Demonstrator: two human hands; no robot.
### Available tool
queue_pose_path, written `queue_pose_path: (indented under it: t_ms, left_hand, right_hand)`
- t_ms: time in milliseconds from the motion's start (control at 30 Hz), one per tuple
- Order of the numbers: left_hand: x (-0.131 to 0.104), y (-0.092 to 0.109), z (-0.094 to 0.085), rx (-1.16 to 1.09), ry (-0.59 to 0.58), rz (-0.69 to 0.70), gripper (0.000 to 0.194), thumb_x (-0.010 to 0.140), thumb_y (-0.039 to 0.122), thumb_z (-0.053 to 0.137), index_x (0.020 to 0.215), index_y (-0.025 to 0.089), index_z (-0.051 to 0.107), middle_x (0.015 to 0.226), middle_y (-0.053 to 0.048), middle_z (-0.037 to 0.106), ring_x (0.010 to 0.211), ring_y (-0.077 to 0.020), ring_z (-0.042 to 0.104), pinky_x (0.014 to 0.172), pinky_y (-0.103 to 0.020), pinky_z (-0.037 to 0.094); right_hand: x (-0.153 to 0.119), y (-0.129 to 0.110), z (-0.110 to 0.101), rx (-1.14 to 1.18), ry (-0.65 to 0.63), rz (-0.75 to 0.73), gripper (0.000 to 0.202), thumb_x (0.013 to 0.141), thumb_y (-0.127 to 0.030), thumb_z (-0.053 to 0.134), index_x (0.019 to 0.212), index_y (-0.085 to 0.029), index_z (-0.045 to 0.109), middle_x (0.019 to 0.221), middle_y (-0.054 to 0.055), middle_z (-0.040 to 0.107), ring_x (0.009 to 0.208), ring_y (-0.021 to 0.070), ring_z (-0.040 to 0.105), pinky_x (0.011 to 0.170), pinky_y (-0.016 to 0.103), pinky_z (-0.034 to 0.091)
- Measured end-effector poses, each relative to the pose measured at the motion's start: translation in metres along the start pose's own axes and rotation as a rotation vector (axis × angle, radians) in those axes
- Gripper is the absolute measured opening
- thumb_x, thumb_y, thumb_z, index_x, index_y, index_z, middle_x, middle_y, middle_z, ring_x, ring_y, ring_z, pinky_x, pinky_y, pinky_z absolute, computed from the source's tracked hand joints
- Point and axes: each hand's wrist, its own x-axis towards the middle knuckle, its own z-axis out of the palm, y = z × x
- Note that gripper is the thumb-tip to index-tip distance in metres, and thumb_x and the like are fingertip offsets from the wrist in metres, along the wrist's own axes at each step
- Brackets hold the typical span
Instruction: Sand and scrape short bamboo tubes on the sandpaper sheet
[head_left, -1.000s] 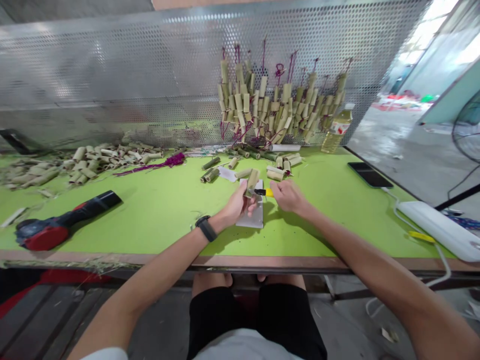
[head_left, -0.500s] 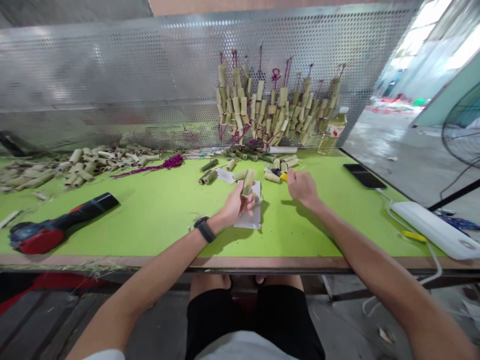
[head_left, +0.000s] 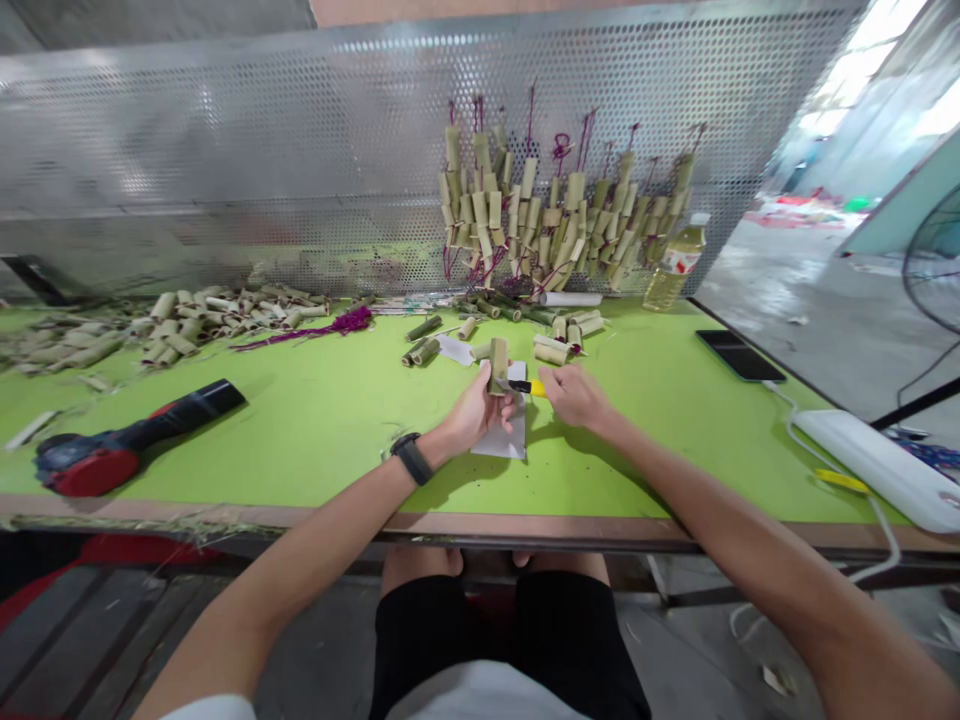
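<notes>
My left hand (head_left: 475, 408) is closed around a short bamboo tube (head_left: 499, 362), held upright over a white sheet of paper (head_left: 499, 443). In my right hand (head_left: 576, 396) is a yellow-handled utility knife (head_left: 534, 388), gripped by the handle. Its dark front end points left and meets the lower part of the tube; the blade edge is too small to make out. Just beyond my right hand lie several cut bamboo pieces (head_left: 551, 350). More dark green pieces (head_left: 421, 352) rest behind my left hand.
Strings of bamboo tubes (head_left: 540, 215) hang on the perforated metal panel (head_left: 300, 130). An oil bottle (head_left: 676, 262), phone (head_left: 739, 355) and white power bank (head_left: 874, 468) are on the right. A bamboo pile (head_left: 195, 322), purple cord (head_left: 351, 321) and red-black power tool (head_left: 135, 440) lie left.
My right hand has moved left with the knife, from beside the cut pieces to the bamboo tube. The tube is now more upright in my left hand. The view has shifted slightly.
</notes>
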Motion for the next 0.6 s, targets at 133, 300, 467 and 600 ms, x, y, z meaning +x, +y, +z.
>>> queue_pose_path:
  t_ms: [133,300,467,600]
  left_hand:
    - [-0.002,-0.003,-0.001,0.045,0.003,0.042,0.038,0.127,0.049,0.042,0.125,0.020,0.067,0.066,0.005,0.053,0.044,-0.0146,0.051,0.038,-0.021,0.049]
    - [-0.006,-0.009,0.003,0.077,-0.018,0.098,0.032,0.126,0.049,0.049,0.121,0.022,0.065,0.069,0.003,0.060,0.048,-0.0162,0.055,0.041,-0.023,0.051]
    - [-0.007,-0.004,0.007,0.024,0.048,0.057,0.039,0.127,0.043,0.041,0.117,0.019,0.070,0.066,0.003,0.056,0.048,-0.0168,0.054,0.041,-0.024,0.051]
    - [-0.008,-0.001,0.008,-0.005,0.037,0.045,0.044,0.128,0.039,0.034,0.122,0.018,0.072,0.066,0.002,0.055,0.050,-0.0173,0.056,0.042,-0.023,0.051]
  right_hand:
    - [0.006,0.004,-0.011,-0.065,0.082,0.018,0.060,0.121,-0.045,0.037,0.063,-0.030,0.040,0.050,-0.003,0.038,0.040,0.0152,0.035,0.043,0.032,0.027]
    - [0.014,0.019,-0.048,-0.171,0.379,0.203,0.064,0.121,-0.040,0.036,0.058,-0.030,0.040,0.049,-0.002,0.038,0.043,0.0147,0.036,0.046,0.031,0.028]
    - [0.010,0.012,-0.039,-0.076,0.266,0.103,0.065,0.121,-0.046,0.037,0.059,-0.030,0.040,0.048,-0.003,0.036,0.042,0.0144,0.032,0.044,0.031,0.023]
    - [0.001,-0.007,-0.006,-0.013,0.072,0.010,0.061,0.120,-0.043,0.040,0.060,-0.029,0.039,0.051,-0.004,0.036,0.043,0.0132,0.032,0.045,0.031,0.022]
